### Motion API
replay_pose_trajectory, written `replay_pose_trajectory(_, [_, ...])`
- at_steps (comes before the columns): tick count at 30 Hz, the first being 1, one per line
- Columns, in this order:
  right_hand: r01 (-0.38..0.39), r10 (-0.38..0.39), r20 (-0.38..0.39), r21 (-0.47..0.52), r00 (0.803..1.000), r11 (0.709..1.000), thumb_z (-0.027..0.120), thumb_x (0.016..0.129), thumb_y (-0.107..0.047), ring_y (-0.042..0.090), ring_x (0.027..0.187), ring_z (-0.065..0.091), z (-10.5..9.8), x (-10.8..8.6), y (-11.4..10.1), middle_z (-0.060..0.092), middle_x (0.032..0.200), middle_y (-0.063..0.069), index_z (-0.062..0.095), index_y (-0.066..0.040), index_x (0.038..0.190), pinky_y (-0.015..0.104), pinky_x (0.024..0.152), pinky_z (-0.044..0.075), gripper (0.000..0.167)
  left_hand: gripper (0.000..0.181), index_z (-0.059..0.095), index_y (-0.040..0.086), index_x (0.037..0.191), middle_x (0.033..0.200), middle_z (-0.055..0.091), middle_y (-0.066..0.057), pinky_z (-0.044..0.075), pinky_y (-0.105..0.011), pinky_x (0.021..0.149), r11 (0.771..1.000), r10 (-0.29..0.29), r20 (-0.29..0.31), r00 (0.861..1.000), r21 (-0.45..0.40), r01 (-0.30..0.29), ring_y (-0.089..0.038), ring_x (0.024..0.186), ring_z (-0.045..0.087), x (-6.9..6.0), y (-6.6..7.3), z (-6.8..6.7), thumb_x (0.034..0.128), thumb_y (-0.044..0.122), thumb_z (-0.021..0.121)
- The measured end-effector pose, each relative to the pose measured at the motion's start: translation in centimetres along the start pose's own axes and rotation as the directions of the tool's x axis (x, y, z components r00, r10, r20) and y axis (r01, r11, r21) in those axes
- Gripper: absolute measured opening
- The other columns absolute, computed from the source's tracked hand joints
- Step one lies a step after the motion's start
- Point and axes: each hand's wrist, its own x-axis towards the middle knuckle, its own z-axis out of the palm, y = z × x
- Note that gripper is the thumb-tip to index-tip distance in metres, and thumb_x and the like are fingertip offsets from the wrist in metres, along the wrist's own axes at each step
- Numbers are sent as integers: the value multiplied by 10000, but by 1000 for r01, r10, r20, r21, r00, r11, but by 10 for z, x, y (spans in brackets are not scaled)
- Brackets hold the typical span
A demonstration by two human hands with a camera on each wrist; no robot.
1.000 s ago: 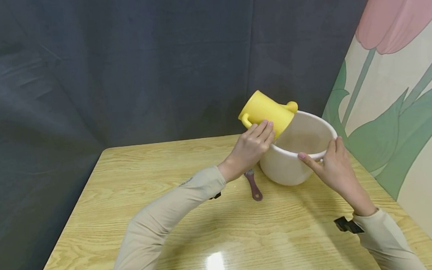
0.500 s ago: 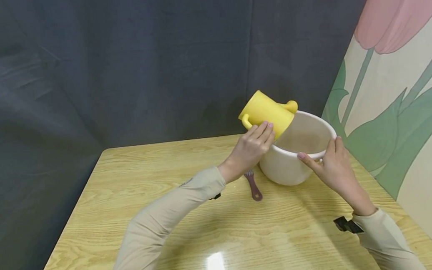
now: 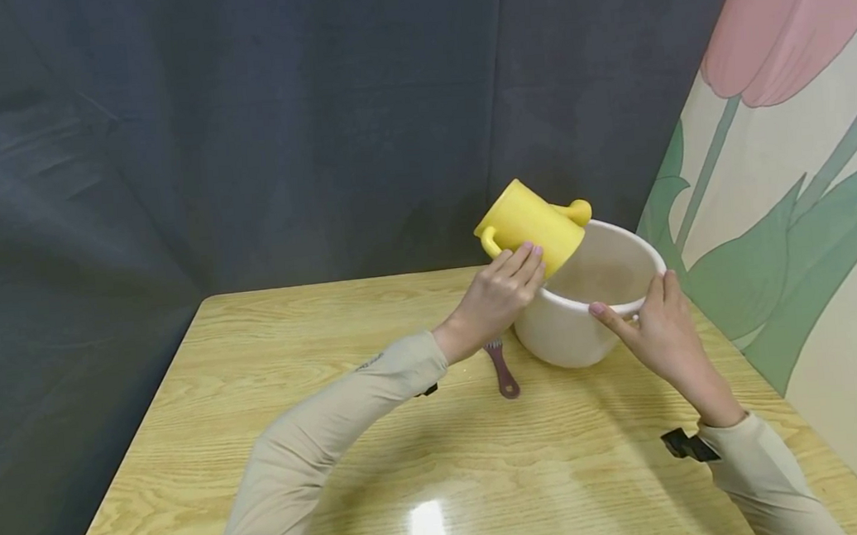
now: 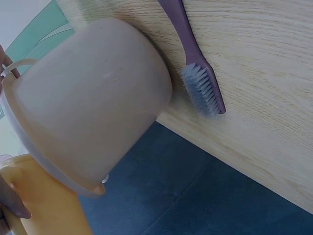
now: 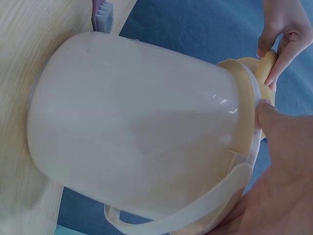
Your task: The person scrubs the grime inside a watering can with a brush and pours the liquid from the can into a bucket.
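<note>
My left hand [image 3: 503, 291] holds a yellow watering can [image 3: 533, 223] by its handle. The can is tilted over the left rim of a white bucket [image 3: 568, 341], and its round-tipped part points right. In the right wrist view, the left fingers pinch the can's yellow handle [image 5: 266, 67]. With its thumb on the near rim and its fingers along the right side, my right hand [image 3: 668, 334] grips the bucket. The bucket stands upright on the table; its bail handle [image 5: 195, 210] hangs down. Whether anything flows from the can cannot be seen.
A purple-handled scrub brush [image 3: 506, 375] lies on the wooden table [image 3: 315, 350] just left of the bucket; its bristles [image 4: 200, 88] show in the left wrist view. Behind the table hangs a dark curtain [image 3: 315, 143], and a tulip-painted wall [image 3: 805, 216] rises at the right.
Almost nothing moves: the left hand keeps the watering can tilted over the bucket, with a very slight shift, while the right hand stays on the rim.
</note>
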Motion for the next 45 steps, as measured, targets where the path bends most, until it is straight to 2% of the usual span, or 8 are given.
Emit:
replay_pose_trajectory(9, [-3,3,9,-12,1000,1000,654,931,-479,627,1159,325,-1,0,1,280,1317,466,144,250,1422,765,918,307,1016,311,713,127,1222,1308,640,-38,476,-290,1020,1000,12,-3,1000,29,-12,-193,1239,574,0,1,0,996,8,535])
replay_pose_trajectory(13, [8,-8,-3,-14,1000,1000,660,930,-471,604,1126,343,-1,0,1,312,1262,444,168,251,1412,748,904,315,998,313,711,121,1224,1308,640,-41,481,-291,1014,999,20,-5,1000,37,-20,-196,1234,577,0,2,1,999,6,526])
replay_pose_trajectory(19, [-5,5,7,-3,1000,1000,651,933,-480,631,1184,304,-2,-1,1,267,1331,468,133,241,1431,758,954,281,1018,315,712,116,1220,1301,645,-42,486,-290,1002,998,28,-22,999,51,-27,-197,1229,580,0,3,1,1003,1,515])
replay_pose_trajectory(25, [-6,6,8,-7,1000,1000,650,933,-480,635,1183,304,-2,-1,0,263,1336,471,139,250,1424,764,945,285,1017,328,691,107,1254,1330,625,-50,470,-296,1027,997,45,11,999,67,-45,-201,1254,562,0,3,0,1004,-5,509])
replay_pose_trajectory(29, [-19,19,23,-11,1000,1000,636,938,-495,652,1231,269,-3,-1,0,203,1393,491,120,252,1428,769,986,257,1031,330,683,107,1266,1341,616,-51,463,-299,1038,996,48,34,998,67,-50,-203,1266,552,-1,4,-1,1006,0,511])
replay_pose_trajectory(35, [-34,34,39,-7,999,999,619,944,-509,670,1294,190,-2,-2,0,103,1456,497,80,243,1442,769,1038,194,1050,322,680,100,1268,1339,617,-54,461,-300,1041,997,49,31,998,59,-51,-203,1265,553,-1,4,-1,1007,6,517])
replay_pose_trajectory(45, [-29,29,30,-4,999,1000,627,941,-501,669,1293,194,-2,-2,0,108,1453,500,83,237,1446,778,1022,210,1047,338,669,102,1285,1354,605,-55,452,-304,1053,995,58,51,997,74,-62,-206,1280,540,-2,4,-1,1005,-4,511])
